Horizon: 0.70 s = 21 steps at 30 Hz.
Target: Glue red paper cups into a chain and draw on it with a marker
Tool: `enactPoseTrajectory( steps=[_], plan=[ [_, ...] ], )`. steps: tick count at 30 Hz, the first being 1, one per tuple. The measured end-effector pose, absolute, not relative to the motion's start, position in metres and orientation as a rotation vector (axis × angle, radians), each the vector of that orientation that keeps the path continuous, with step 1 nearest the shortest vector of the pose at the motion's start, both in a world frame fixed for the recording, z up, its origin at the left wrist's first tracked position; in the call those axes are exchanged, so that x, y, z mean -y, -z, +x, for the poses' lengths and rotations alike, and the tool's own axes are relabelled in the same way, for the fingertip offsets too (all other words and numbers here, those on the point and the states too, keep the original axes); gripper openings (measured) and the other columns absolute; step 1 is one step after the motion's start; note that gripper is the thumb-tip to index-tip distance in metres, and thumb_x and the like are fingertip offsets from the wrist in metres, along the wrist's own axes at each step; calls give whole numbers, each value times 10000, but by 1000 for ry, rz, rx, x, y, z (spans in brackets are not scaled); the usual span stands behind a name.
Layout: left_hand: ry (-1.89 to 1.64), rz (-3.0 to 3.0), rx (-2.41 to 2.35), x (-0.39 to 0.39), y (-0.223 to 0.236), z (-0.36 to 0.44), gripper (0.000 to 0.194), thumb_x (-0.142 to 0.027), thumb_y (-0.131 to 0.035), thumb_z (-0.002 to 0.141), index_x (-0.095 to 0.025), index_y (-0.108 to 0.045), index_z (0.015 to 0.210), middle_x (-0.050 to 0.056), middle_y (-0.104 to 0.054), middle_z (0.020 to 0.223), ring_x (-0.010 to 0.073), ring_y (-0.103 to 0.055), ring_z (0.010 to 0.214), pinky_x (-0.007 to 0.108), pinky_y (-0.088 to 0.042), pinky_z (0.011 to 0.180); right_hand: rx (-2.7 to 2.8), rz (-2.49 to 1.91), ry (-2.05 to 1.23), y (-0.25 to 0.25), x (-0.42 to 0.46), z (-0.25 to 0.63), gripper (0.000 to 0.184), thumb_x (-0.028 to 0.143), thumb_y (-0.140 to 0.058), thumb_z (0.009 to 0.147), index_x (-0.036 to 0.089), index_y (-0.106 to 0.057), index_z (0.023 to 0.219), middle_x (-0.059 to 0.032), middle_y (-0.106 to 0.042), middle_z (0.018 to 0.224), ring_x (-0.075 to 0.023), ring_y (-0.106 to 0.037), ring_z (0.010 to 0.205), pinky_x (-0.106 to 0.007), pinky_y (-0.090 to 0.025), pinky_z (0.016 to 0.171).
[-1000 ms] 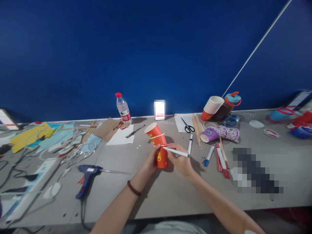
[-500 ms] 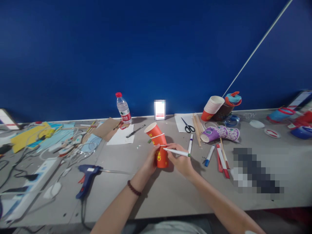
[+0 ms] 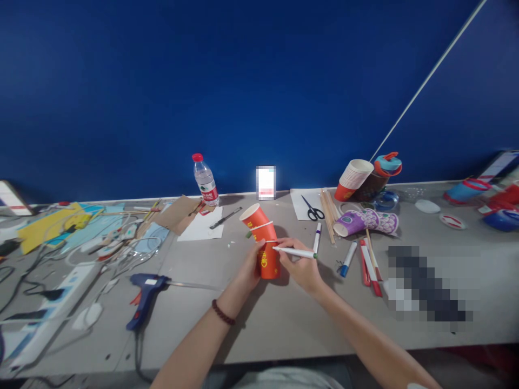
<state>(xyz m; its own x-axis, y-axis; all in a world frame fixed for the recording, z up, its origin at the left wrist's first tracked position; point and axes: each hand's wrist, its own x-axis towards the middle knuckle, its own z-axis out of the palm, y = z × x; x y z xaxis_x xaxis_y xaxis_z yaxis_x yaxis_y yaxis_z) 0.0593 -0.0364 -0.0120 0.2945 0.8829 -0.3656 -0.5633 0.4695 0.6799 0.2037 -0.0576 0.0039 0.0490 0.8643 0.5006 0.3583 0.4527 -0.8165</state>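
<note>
A bent column of joined red paper cups (image 3: 269,263) with yellow print stands on the grey table, its open top tilting to the left. My left hand (image 3: 248,267) is wrapped round the lower cup from the left side. In my right hand (image 3: 300,270) is a white marker (image 3: 298,252) with a green end, pinched between the fingers. The marker's tip points at the lower cup just under its white rim; whether it touches the cup, I cannot tell.
To the left lie a blue glue gun (image 3: 146,297) and a white power strip (image 3: 57,310) among cables. Behind stand a water bottle (image 3: 206,181) and a stack of paper cups (image 3: 353,178). Scissors (image 3: 314,212), purple patterned cups (image 3: 357,222) and a blue-capped marker (image 3: 348,259) lie to the right.
Almost nothing differs. The cup column has turned very slightly in my left hand, and the marker in my right hand has shifted a little.
</note>
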Motion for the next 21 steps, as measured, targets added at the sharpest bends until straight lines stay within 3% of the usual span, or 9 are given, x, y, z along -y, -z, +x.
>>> enactPoseTrajectory(
  steps=[21],
  plan=[
    [-1009, 473, -758, 36, 11, 60, 442, -443, -700, 720, -76, -711, 966, 144, -739, 930, 237, -678, 807, 315, -503, 749, 1474, -1133, -676, 2, 57, 206, 30, 232, -597, 819, 221, -620, 835, -70, -716, 964, -233, -678, 891, -377, -529, 786]
  ],
)
